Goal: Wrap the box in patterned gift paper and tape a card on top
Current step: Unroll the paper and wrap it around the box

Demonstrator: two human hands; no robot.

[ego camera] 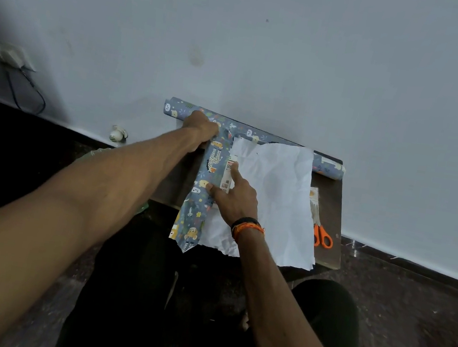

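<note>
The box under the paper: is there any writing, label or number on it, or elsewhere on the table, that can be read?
Box: a side label with a red mark, a square code and small print, all too blurred to read.
Gift paper: animal drawings only, no words.
Scissors and the small packet beside them: no legible text.

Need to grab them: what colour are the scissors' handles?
Orange, on the scissors, head view.

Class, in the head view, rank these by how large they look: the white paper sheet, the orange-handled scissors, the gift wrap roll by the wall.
1. white paper sheet
2. gift wrap roll, long but partly hidden
3. orange-handled scissors
</note>
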